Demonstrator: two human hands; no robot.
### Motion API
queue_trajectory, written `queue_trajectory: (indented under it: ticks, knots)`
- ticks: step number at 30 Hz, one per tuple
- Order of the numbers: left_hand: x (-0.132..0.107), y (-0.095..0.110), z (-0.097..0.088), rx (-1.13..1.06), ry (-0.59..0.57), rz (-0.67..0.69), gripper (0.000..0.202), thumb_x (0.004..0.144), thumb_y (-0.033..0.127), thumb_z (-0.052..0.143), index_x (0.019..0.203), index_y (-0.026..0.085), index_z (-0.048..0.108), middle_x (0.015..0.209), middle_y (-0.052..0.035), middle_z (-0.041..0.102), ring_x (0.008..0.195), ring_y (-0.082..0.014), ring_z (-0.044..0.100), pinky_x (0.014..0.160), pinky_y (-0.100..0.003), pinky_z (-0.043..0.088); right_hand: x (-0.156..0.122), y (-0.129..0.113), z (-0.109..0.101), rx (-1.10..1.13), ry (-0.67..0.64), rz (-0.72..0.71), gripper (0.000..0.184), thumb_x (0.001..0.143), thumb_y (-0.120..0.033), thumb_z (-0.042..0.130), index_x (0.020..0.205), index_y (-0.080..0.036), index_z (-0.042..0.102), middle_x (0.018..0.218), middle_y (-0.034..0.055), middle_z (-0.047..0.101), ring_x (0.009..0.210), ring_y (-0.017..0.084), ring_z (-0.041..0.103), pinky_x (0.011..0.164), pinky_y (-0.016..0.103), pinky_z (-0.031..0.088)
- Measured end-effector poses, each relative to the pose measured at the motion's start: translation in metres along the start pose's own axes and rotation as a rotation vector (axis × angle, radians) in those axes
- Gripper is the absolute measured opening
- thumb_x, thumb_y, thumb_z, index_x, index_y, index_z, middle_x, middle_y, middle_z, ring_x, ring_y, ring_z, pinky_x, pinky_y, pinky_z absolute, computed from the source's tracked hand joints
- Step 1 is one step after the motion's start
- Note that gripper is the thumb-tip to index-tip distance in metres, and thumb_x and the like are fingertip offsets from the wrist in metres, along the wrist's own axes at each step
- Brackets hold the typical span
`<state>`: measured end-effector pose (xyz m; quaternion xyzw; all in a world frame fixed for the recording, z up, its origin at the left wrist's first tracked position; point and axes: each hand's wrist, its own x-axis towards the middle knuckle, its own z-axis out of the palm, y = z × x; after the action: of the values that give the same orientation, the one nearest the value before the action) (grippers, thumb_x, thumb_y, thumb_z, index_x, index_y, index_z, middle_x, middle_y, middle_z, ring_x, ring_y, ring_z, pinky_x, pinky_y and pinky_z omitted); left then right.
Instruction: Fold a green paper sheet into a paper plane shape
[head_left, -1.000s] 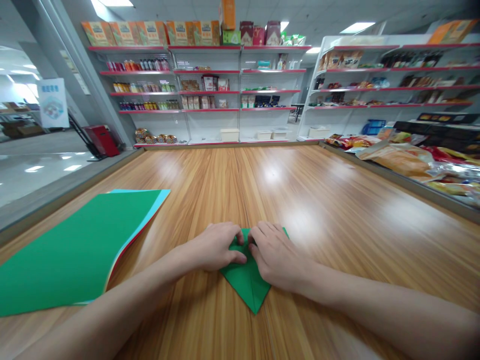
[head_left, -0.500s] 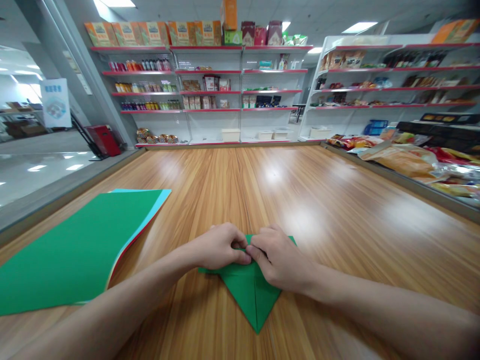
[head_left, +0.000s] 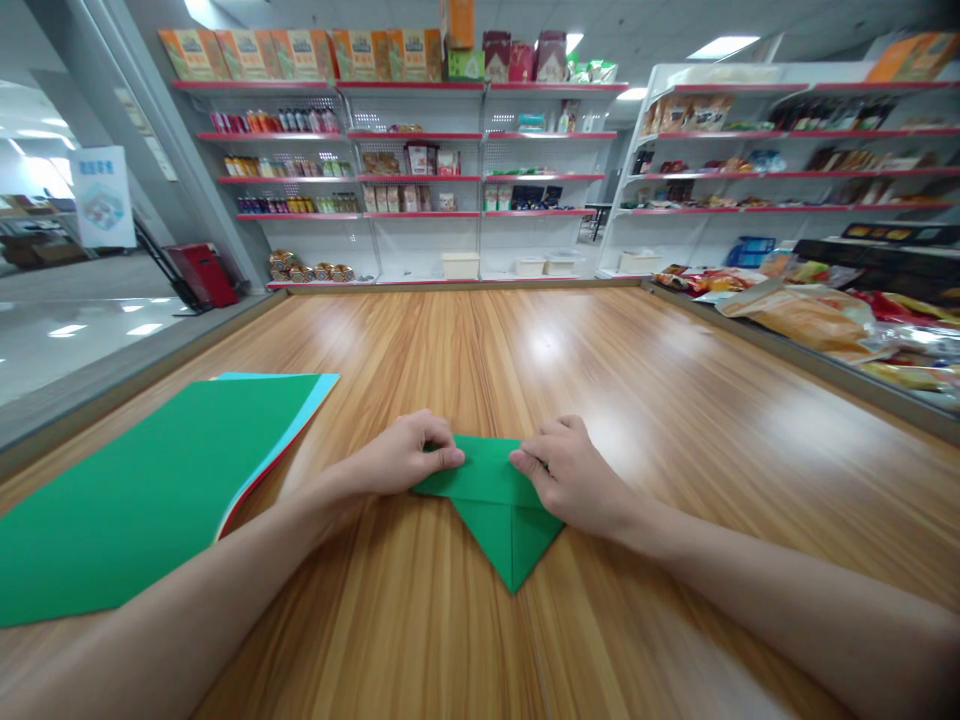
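Note:
A folded green paper (head_left: 495, 505) lies on the wooden table (head_left: 615, 400), its point aimed toward me. My left hand (head_left: 401, 462) has its fingers curled, and its fingertips press the paper's upper left edge. On the upper right edge rests my right hand (head_left: 570, 475), curled too and pinching down on the fold. The two hands sit apart, with a flat green band of paper showing between them.
A stack of coloured sheets (head_left: 142, 490), green on top with blue and red edges, lies at the left. Snack bags (head_left: 810, 315) are piled along the right edge of the table. Store shelves (head_left: 420, 180) stand behind the table.
My hands were touching over the middle of the paper. They have slid apart to its left and right edges, uncovering a flat folded top band.

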<state>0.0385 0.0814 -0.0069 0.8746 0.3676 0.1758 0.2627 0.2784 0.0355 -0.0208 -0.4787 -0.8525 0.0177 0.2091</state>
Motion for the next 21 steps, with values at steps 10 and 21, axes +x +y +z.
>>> queue_trajectory:
  ticks: [10, 21]
  knots:
    - [-0.004, 0.005, 0.005, 0.375, 0.234, 0.057, 0.025, 0.091, 0.032, 0.049, 0.076, 0.020, 0.066, 0.100, -0.0062, 0.063, 0.103, -0.0246, 0.047, 0.090, -0.044, 0.033, 0.001, 0.000, 0.002, -0.031, 0.056, 0.022, 0.038, 0.095, -0.028, 0.043, 0.062, -0.017, 0.058, 0.062, 0.0021, 0.056, 0.066, 0.016, 0.049, 0.076, 0.035, 0.026]
    - [0.000, 0.038, 0.036, 0.475, 0.257, 0.036, 0.027, 0.089, 0.018, 0.040, 0.073, 0.018, 0.062, 0.074, -0.0053, 0.068, 0.080, -0.0216, 0.054, 0.077, -0.043, 0.026, -0.002, -0.013, 0.005, 0.009, 0.108, -0.018, 0.029, 0.093, -0.027, 0.049, 0.069, -0.018, 0.060, 0.077, 0.0038, 0.060, 0.083, 0.019, 0.049, 0.078, 0.036, 0.028]
